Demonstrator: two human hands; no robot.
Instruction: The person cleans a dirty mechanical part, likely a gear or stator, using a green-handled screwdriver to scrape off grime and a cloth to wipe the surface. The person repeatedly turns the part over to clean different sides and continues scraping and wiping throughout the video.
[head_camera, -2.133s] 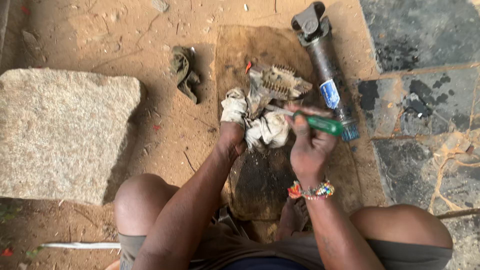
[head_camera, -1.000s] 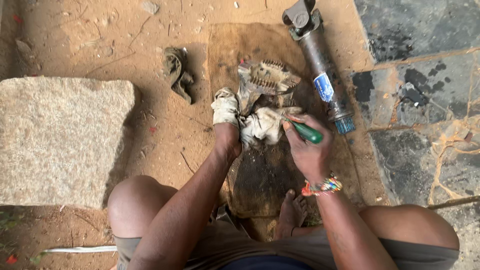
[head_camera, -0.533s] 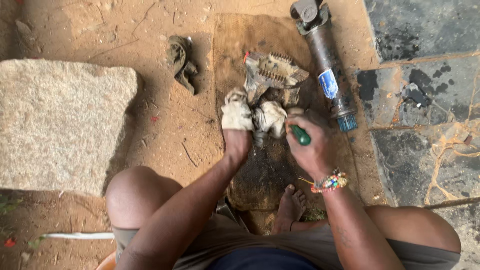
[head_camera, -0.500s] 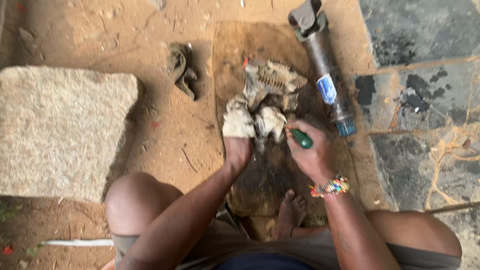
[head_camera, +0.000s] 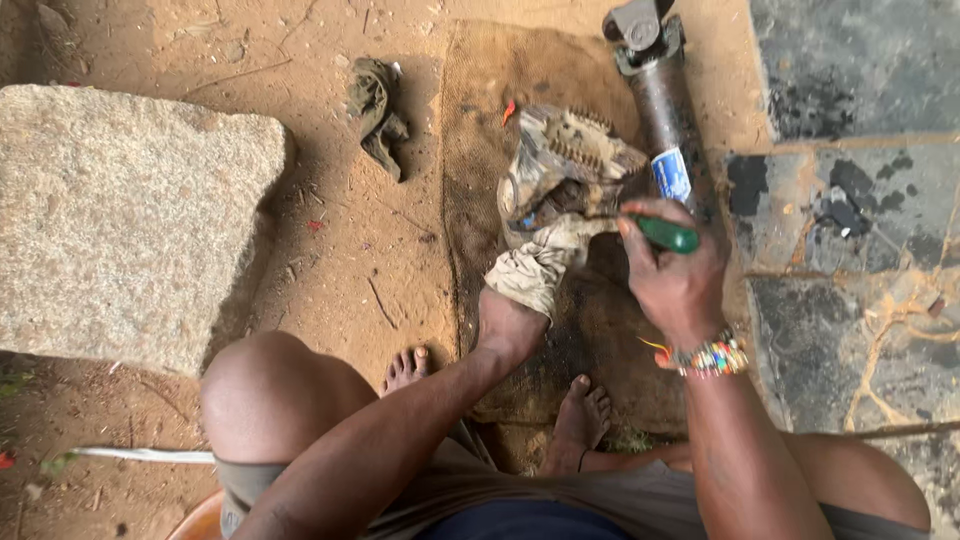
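My left hand (head_camera: 508, 322) grips a dirty whitish rag (head_camera: 535, 272) wrapped around the near end of a grimy metal gear part (head_camera: 572, 162) with a toothed edge. The part rests on a dark oily sack mat (head_camera: 520, 110) on the ground. My right hand (head_camera: 672, 280) is closed around a green-handled tool (head_camera: 667, 235), its tip pointing left at the part. A beaded bracelet (head_camera: 708, 356) circles my right wrist. Both my bare feet (head_camera: 582, 420) rest at the mat's near edge.
A long rusty metal shaft (head_camera: 662, 95) with a yoke end lies along the mat's right side. A large stone block (head_camera: 125, 215) sits on the red earth at left. A crumpled dark cloth (head_camera: 377, 112) lies beyond the mat. Stone paving (head_camera: 860, 200) runs along the right.
My left hand with the rag has slid down toward me along the part. My right hand with the green tool has shifted right and lifted slightly off the part.
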